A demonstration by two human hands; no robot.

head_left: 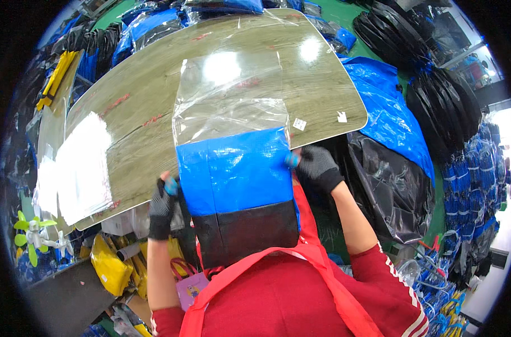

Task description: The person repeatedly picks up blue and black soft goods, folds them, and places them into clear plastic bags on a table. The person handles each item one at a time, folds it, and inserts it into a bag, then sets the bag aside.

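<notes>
A flat folded blue and black bag (pixel 238 174) lies against the table's near edge, its black end towards my body. From its far end a clear plastic sleeve (pixel 230 112) stretches over the tabletop. My left hand (pixel 163 210), in a dark grey glove with bare fingertips and blue wrapping, is closed beside the bag's left edge. At the right edge, my gloved right hand (pixel 320 167) has its fingers drawn together, the tips slightly blurred and close against the bag. What either hand pinches is hidden.
The wood-grain table (pixel 137 90) carries a stack of white sheets (pixel 84 168) at left and small white labels (pixel 300 124). Blue sheeting (pixel 390 106) and black bundles (pixel 443 112) crowd the right. A green fan (pixel 33 238) and yellow bags (pixel 110 267) are at lower left.
</notes>
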